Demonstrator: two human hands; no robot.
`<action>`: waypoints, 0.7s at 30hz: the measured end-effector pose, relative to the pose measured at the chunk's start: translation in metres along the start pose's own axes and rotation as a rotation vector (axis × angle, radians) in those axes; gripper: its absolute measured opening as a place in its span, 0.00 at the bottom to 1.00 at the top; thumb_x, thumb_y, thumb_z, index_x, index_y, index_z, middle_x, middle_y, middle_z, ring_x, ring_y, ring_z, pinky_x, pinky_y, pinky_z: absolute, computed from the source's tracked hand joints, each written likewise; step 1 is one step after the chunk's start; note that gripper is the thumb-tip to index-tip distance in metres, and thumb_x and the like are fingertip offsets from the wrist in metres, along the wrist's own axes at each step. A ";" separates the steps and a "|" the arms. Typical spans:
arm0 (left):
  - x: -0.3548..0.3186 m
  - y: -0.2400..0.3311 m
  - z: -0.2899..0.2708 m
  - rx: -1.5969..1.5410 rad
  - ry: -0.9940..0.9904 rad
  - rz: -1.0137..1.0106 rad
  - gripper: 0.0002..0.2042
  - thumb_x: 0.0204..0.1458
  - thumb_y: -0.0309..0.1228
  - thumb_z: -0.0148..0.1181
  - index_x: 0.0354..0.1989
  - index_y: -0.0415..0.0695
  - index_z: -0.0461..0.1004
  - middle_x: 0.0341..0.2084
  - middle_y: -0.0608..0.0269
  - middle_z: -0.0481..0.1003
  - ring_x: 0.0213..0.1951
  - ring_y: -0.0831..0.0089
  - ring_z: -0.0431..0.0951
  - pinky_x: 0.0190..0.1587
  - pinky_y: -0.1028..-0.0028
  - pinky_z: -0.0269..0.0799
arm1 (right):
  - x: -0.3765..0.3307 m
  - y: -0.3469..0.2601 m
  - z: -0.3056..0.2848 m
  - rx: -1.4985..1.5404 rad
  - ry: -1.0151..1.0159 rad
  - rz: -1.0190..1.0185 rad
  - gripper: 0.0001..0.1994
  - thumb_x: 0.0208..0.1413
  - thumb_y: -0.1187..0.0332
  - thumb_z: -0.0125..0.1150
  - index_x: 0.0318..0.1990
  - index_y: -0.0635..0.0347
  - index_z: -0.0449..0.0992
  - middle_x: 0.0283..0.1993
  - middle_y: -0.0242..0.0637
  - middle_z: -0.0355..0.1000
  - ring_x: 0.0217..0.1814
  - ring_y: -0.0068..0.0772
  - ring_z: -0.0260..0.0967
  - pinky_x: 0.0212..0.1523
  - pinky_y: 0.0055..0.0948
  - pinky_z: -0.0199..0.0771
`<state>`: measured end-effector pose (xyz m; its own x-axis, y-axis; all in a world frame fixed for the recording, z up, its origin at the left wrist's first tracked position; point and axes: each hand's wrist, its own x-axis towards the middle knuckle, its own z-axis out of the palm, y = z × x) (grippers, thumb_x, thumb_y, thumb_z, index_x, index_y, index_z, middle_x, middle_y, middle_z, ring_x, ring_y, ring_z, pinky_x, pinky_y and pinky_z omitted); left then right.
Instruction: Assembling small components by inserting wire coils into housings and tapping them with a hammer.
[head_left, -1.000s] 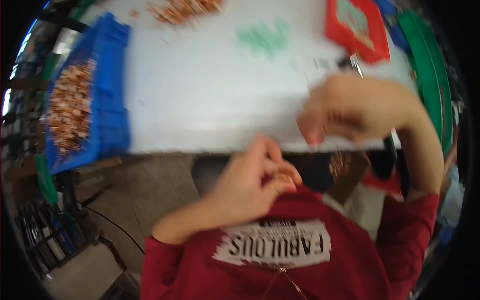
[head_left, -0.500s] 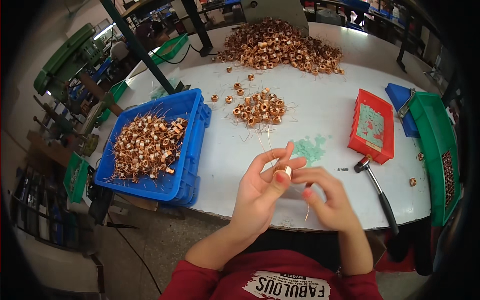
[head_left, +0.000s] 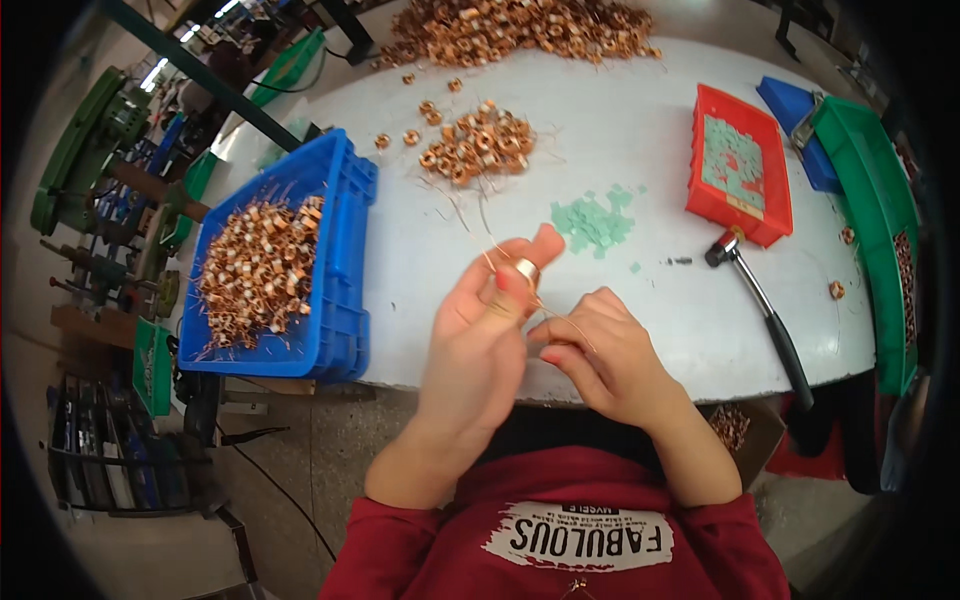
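Observation:
A small copper wire coil (head_left: 527,268) with a shiny band is pinched between the thumb and fingers of my left hand (head_left: 475,325). Two thin wire leads rise from it toward the far side. Another copper lead (head_left: 570,321) runs from the coil to my right hand (head_left: 615,360), whose curled thumb and index finger are at it; the exact grip is partly hidden. Beyond my hands lies a loose heap of pale green paper-like pieces (head_left: 596,222). A small pile of similar coils (head_left: 485,143) sits farther off, with a few strays beside it.
At left stands a blue crate (head_left: 345,250) full of coils. A large coil heap (head_left: 520,28) covers the far table. To the right are a red tray (head_left: 778,190) of green pieces, a black-handled hammer (head_left: 770,315) and a long green bin (head_left: 870,220).
My view has tilted down and shifted, so the table appears higher. My left hand keeps the coil; my right hand has turned and its fingers have curled in closer along the wire.

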<state>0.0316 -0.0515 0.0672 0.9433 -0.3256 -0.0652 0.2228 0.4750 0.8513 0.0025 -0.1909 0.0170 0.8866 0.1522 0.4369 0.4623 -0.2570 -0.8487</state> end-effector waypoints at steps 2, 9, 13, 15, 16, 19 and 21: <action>0.001 -0.002 -0.005 -0.046 -0.003 -0.047 0.16 0.61 0.34 0.47 0.54 0.38 0.66 0.58 0.48 0.64 0.65 0.68 0.55 0.54 0.74 0.55 | -0.001 0.008 -0.002 -0.154 -0.030 -0.164 0.08 0.45 0.79 0.59 0.35 0.60 0.74 0.25 0.31 0.66 0.26 0.31 0.57 0.36 0.28 0.61; -0.012 -0.024 -0.024 -0.078 -0.019 -0.144 0.16 0.61 0.36 0.49 0.53 0.39 0.66 0.60 0.48 0.62 0.63 0.70 0.58 0.53 0.76 0.55 | -0.006 0.021 -0.037 -0.438 0.033 -0.263 0.07 0.43 0.82 0.58 0.31 0.61 0.74 0.22 0.30 0.63 0.22 0.30 0.54 0.31 0.26 0.59; -0.003 -0.027 -0.021 0.063 0.016 0.009 0.15 0.61 0.36 0.49 0.51 0.40 0.65 0.59 0.46 0.63 0.63 0.67 0.57 0.54 0.75 0.54 | -0.017 0.016 -0.002 -0.298 0.013 -0.364 0.08 0.42 0.83 0.58 0.31 0.62 0.74 0.21 0.31 0.62 0.22 0.31 0.53 0.31 0.26 0.59; -0.003 -0.029 -0.020 0.011 0.040 0.006 0.14 0.60 0.33 0.50 0.51 0.40 0.64 0.58 0.45 0.64 0.61 0.67 0.60 0.56 0.74 0.55 | -0.022 0.017 0.009 -0.229 0.024 -0.322 0.09 0.42 0.83 0.58 0.32 0.62 0.75 0.22 0.31 0.62 0.21 0.32 0.53 0.31 0.26 0.60; -0.003 -0.028 -0.020 -0.032 0.063 0.007 0.14 0.59 0.29 0.51 0.51 0.40 0.63 0.56 0.45 0.66 0.59 0.67 0.62 0.57 0.73 0.55 | -0.023 0.016 0.009 -0.226 0.020 -0.350 0.09 0.42 0.83 0.58 0.32 0.62 0.75 0.22 0.31 0.62 0.21 0.32 0.53 0.31 0.26 0.60; 0.004 -0.029 -0.018 -0.126 0.073 0.020 0.16 0.56 0.21 0.53 0.52 0.40 0.59 0.52 0.45 0.69 0.54 0.67 0.68 0.59 0.72 0.60 | -0.026 0.016 -0.003 -0.241 0.006 -0.209 0.11 0.42 0.82 0.59 0.36 0.61 0.76 0.24 0.31 0.65 0.24 0.34 0.57 0.34 0.28 0.61; 0.003 -0.026 -0.017 -0.118 0.065 0.076 0.18 0.56 0.20 0.53 0.53 0.39 0.58 0.51 0.45 0.70 0.52 0.67 0.70 0.57 0.73 0.63 | -0.024 0.007 -0.012 -0.379 -0.011 -0.174 0.13 0.44 0.77 0.61 0.40 0.59 0.76 0.26 0.32 0.66 0.30 0.32 0.63 0.40 0.28 0.62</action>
<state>0.0329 -0.0505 0.0359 0.9715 -0.2335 -0.0400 0.1743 0.5903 0.7881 -0.0157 -0.2076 0.0041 0.7956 0.2337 0.5589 0.5801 -0.5598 -0.5917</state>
